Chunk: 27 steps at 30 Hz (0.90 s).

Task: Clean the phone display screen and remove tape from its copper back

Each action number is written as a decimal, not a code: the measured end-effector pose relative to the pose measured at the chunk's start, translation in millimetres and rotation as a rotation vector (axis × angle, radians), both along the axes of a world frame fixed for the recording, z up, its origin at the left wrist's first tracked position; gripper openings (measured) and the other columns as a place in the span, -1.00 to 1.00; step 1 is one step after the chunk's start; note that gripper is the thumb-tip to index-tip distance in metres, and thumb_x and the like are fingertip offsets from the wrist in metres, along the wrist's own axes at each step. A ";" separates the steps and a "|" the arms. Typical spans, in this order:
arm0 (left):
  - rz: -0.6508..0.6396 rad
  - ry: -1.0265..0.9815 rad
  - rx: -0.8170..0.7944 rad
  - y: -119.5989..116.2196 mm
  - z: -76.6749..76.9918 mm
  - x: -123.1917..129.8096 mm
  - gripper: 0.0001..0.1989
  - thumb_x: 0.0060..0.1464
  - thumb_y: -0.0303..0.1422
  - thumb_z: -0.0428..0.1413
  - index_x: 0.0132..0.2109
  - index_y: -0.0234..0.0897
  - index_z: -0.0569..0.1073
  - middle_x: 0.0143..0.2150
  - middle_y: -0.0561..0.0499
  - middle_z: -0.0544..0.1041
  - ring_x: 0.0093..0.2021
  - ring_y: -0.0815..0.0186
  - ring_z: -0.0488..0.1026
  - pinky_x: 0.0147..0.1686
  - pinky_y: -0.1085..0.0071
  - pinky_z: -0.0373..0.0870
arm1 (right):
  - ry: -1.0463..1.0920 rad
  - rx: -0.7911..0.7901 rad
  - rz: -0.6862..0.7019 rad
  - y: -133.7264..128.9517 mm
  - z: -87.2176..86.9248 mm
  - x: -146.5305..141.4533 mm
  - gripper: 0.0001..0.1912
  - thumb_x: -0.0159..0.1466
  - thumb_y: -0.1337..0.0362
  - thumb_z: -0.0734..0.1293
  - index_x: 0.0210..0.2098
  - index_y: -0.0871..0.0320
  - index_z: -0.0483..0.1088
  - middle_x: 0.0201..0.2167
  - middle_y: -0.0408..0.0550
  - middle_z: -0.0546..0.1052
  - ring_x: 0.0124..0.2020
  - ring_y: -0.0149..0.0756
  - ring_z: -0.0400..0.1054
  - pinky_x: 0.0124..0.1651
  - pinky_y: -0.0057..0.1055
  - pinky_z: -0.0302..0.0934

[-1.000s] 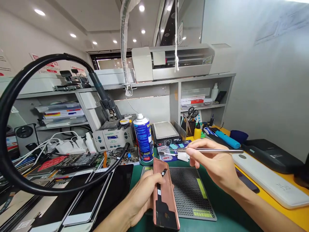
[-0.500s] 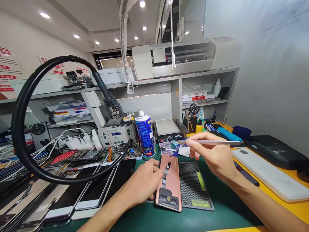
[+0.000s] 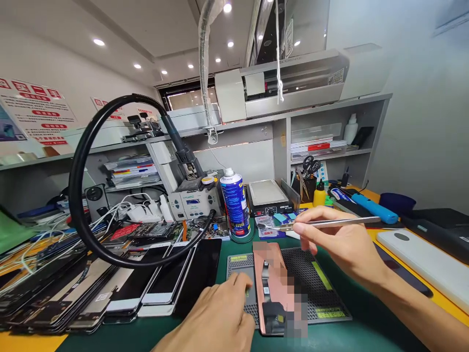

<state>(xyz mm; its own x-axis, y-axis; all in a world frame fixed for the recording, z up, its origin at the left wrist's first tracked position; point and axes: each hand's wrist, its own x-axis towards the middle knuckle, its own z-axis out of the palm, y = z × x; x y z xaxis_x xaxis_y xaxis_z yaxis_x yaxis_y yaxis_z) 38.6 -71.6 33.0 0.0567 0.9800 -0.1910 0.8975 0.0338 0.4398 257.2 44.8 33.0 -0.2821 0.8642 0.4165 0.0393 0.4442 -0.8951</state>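
Observation:
A copper-pink phone screen panel (image 3: 262, 283) lies back side up on a grey perforated mat (image 3: 330, 303). A dark flex cable (image 3: 266, 281) runs down it, and part of its right side is pixelated. My left hand (image 3: 220, 313) rests over the mat just left of the panel, its fingers bent and thumb apart from the index finger, with nothing visible in it. Above the panel's upper right, my right hand (image 3: 340, 239) is closed on slim metal tweezers (image 3: 330, 223), held nearly level with the tip pointing left.
Behind the mat stand a blue spray can (image 3: 234, 205) and a flat heating plate (image 3: 269, 193). Phone screens (image 3: 161, 278) lie at left under a looping black hose (image 3: 75, 195). A white power bank (image 3: 421, 259) and a yellow bottle (image 3: 319, 194) are at right.
My left hand has drawn away from the panel's left edge toward me, uncovering the mat's left part. My right hand still holds the tweezers. The whole view has shifted right.

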 end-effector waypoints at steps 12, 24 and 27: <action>0.269 -1.217 -0.117 23.0 -5.2 -22.9 -0.73 0.06 -0.32 0.04 -0.13 -0.32 0.51 -0.17 -0.06 0.48 -0.53 0.49 0.23 -0.72 0.56 0.00 | -0.110 0.042 0.240 -9.8 -11.2 -9.2 -0.88 0.20 0.16 0.47 -0.35 0.05 0.55 -0.27 -0.10 0.59 -0.48 -0.40 0.44 -0.47 -0.54 0.37; 0.265 -1.156 -0.080 29.3 -8.9 -15.6 -0.77 0.06 -0.28 0.21 -0.45 -0.32 0.44 -0.63 0.13 0.32 -0.72 0.57 0.07 -0.77 0.62 -0.01 | -0.152 0.084 0.253 -11.7 -9.2 -9.6 -0.89 0.21 0.16 0.46 -0.35 0.05 0.56 -0.29 -0.07 0.60 -0.38 -0.32 0.49 -0.45 -0.53 0.39; 0.278 -1.132 -0.048 26.4 -5.2 -20.3 -0.76 0.10 -0.26 0.19 -0.44 -0.32 0.43 -0.65 0.14 0.30 -0.71 0.57 0.06 -0.75 0.61 -0.01 | -0.147 0.059 0.253 -11.2 -7.1 -10.1 -0.89 0.21 0.15 0.46 -0.35 0.04 0.56 -0.28 -0.09 0.60 -0.46 -0.37 0.46 -0.45 -0.52 0.40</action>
<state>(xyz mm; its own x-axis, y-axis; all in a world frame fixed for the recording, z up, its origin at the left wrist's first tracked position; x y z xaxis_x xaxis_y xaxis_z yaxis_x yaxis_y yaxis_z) 18.3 -45.2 27.8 0.0027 0.9786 -0.2060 -0.0481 0.2059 0.9774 247.1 33.7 25.9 -0.5462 0.7343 0.4031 0.0478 0.5078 -0.8602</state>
